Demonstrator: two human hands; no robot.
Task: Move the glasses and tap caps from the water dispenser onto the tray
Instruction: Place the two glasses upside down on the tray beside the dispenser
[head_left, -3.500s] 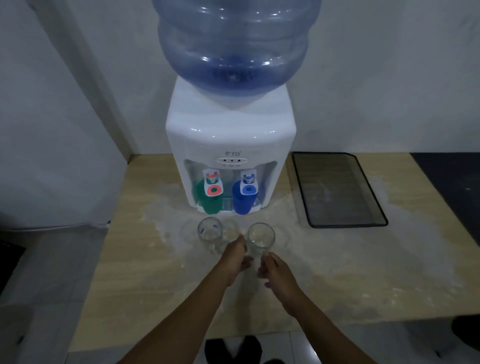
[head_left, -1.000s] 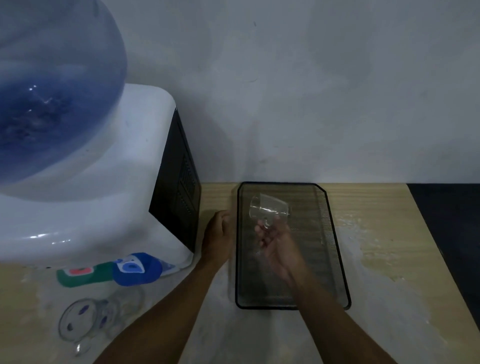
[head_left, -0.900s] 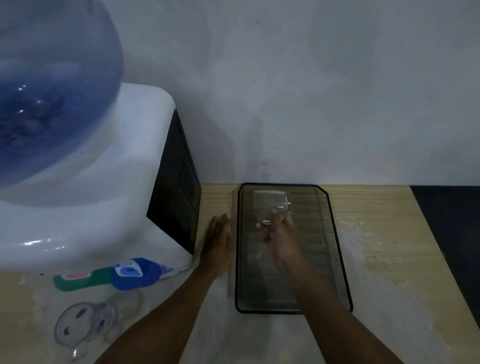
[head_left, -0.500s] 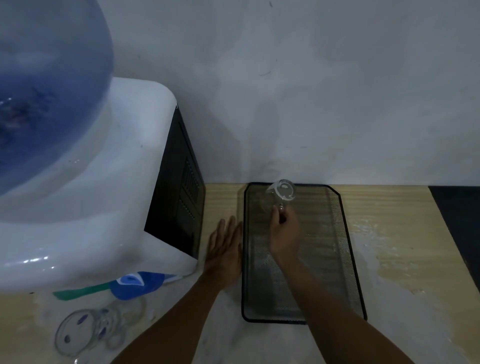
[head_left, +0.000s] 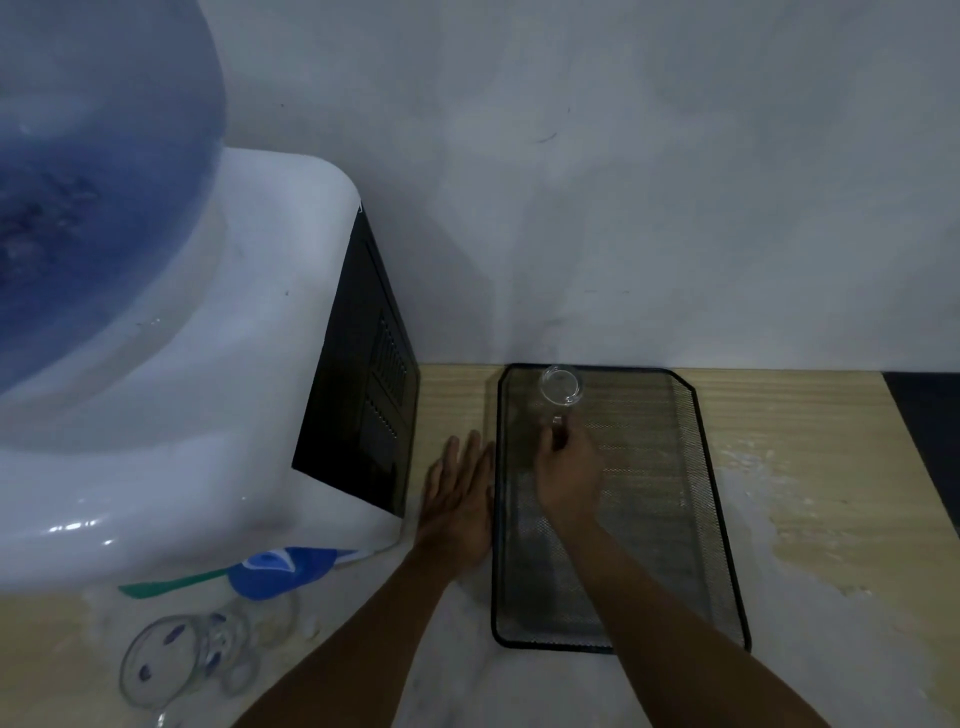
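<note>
In the head view, one clear glass (head_left: 560, 385) is seen at the far left corner of the black mesh tray (head_left: 691, 519), upside down as far as the dim light allows it to be judged. Its handle is pinched between the fingertips of the right hand (head_left: 567, 475), which is stretched out over the tray; whether the glass is already fully resting on the mesh cannot be told. The left hand (head_left: 457, 506) is laid flat on the wooden table (head_left: 810, 467), fingers spread only slightly, just beside the tray's left rim and holding nothing.

The first glass can thus be counted as all but delivered, with only its release outstanding. The rest of the task appears to be untouched. A second glass (head_left: 171, 657) is seen at the lower left on the table, in front of the water dispenser (head_left: 182, 415), well apart from the tray. The blue tap cap (head_left: 283, 571) and the green tap cap (head_left: 166, 587) are seen under the dispenser's front edge; both are partly hidden by its body, so how they are seated is not shown.

By this reckoning, roughly a quarter of the work is done: one glass of two is placed, and three items, the remaining glass and both caps, are left to be carried over. Most of the mesh is bare, so ample room is offered for them.
</note>
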